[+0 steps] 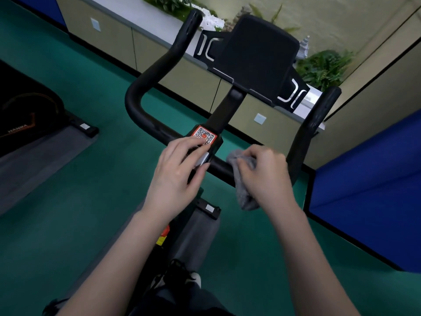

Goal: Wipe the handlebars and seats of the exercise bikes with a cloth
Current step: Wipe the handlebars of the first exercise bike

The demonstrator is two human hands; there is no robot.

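Observation:
A black exercise bike's handlebars (145, 87) curve up on both sides of a dark console screen (255, 53). My right hand (264, 172) presses a grey cloth (243, 190) around the cross bar, right of the centre stem. My left hand (175, 172) rests flat on the centre stem, fingers over a red QR-code sticker (205, 134). The cloth's lower end hangs below the bar. The bike's seat is out of sight.
Another bike's base (29, 119) stands on a grey mat at the left. A low beige wall with a planter (323, 67) runs behind the bike. A blue padded panel (369, 190) stands at the right. Green floor lies all around.

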